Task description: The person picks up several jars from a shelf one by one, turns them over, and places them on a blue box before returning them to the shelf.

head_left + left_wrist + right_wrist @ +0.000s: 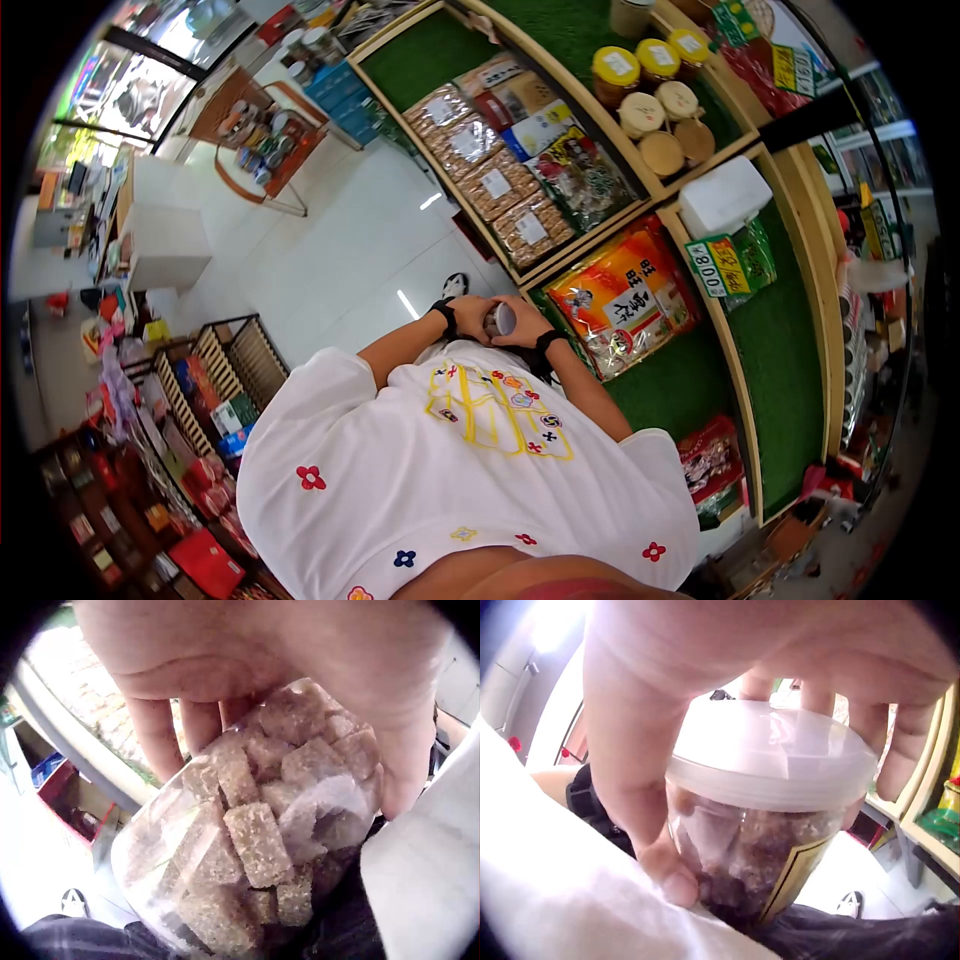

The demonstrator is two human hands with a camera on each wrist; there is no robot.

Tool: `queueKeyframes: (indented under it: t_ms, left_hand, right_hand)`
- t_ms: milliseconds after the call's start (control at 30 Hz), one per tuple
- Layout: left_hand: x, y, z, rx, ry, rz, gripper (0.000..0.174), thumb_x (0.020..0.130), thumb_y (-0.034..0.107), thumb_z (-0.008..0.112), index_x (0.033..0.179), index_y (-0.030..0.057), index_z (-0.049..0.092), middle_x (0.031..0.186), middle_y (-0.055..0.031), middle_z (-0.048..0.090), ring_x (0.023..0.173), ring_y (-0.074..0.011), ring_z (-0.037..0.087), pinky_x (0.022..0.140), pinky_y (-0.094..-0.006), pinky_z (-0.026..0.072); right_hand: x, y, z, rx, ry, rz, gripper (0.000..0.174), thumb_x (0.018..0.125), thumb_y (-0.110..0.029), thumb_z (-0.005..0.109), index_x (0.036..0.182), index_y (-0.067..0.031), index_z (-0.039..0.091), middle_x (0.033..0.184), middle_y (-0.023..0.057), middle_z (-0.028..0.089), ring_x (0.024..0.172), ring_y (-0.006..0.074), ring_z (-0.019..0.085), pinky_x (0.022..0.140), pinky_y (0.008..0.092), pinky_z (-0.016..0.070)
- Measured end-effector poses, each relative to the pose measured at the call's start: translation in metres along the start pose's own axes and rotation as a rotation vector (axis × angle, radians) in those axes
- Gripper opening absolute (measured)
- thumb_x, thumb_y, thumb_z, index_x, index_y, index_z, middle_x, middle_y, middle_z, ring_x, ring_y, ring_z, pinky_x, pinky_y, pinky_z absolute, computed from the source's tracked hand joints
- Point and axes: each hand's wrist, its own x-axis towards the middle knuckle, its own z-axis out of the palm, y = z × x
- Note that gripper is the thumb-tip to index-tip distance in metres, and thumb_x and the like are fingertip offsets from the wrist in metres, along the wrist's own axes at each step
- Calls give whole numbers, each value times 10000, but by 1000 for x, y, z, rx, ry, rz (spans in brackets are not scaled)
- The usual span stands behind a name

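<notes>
A clear jar (499,320) with a white lid (769,750) is held between both hands in front of the shirt. Brown, crumb-coated chunks (256,844) fill it in the left wrist view. My left hand (468,316) (262,667) grips the jar's body, thumb on one side and fingers round the other. My right hand (527,324) (757,660) curls round the lid end, its thumb low on the jar's side and its fingers behind the lid. A yellow-edged label (799,874) shows on the jar. The fingertips behind it are partly hidden.
Right of the hands stands a wooden display shelf (640,385) lined with green, holding an orange snack bag (625,300), packaged blocks (495,185) and yellow-lidded jars (615,72). A chair (270,145) bearing jars stands upper left; slatted racks (215,375) are at the left.
</notes>
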Motion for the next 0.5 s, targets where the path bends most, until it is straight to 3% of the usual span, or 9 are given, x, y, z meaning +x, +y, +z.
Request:
queueKeyframes:
  t_ms: [167,233,367,433,500]
  left_hand:
    - [-20,-25,8,-73,112,-20,770,515,447,789,1144,90,528,947,-163,660,882,-358,617,781,-421,492]
    - [-26,-35,10,-64,114,17,755,516,405,802,1160,125,525,966,-154,661,898,-353,617,790,-421,491]
    - [-55,-58,7,-72,80,27,765,519,387,802,1183,132,518,978,-143,661,902,-342,621,797,-405,494]
    - [-73,-75,12,-70,61,-22,764,530,391,800,1192,139,515,986,-145,657,920,-329,620,808,-398,493]
    - [-93,-92,22,-120,71,-82,760,524,389,804,1183,139,520,992,-137,655,927,-312,622,808,-389,493]
  right_hand:
    - [25,-20,12,-81,16,50,750,576,-404,793,1189,-81,507,1171,169,539,1090,290,523,930,370,423]
    - [36,-26,20,-102,-67,224,694,597,-429,777,1133,-66,528,1139,174,551,1066,290,533,901,377,434]
    - [43,-46,63,-168,54,158,713,575,-443,793,1116,-65,522,1133,187,533,1052,317,531,895,388,439]
    - [50,-54,82,-206,33,87,744,567,-437,795,1149,-81,498,1113,192,547,1025,334,547,880,399,448]
    - [62,-58,103,-191,-26,147,750,566,-432,795,1165,-105,484,1053,182,587,955,328,584,829,403,474]
